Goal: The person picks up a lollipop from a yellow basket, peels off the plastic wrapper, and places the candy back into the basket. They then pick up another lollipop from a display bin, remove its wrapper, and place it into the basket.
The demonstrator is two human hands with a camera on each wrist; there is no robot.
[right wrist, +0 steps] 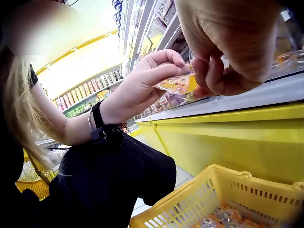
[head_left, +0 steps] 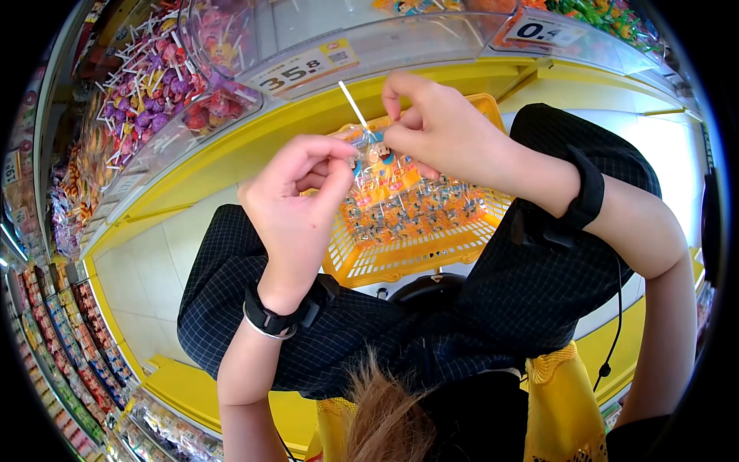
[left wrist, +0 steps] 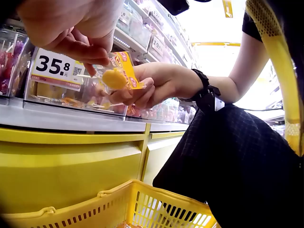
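Between both hands is a lollipop in a clear and orange wrapper [left wrist: 124, 66], its white stick [head_left: 352, 104] pointing up and away in the head view. The left hand [head_left: 296, 204] pinches one edge of the wrapper between thumb and fingertips. On the other side the right hand [head_left: 462, 138] pinches it near the stick, fingers curled. A yellow round candy [left wrist: 114, 79] shows through the wrapper in the left wrist view. Beneath the hands stands a yellow basket [right wrist: 199, 190] holding orange-wrapped candies [head_left: 416, 212].
Clear bins with lollipops [head_left: 150, 100] line the shelf ahead, with a price tag reading 35.8 [head_left: 304, 68]. The person's knees [head_left: 223, 269] flank the basket. A yellow shelf base [left wrist: 71, 166] runs below the bins, and stocked shelves [head_left: 65, 339] stand at the left.
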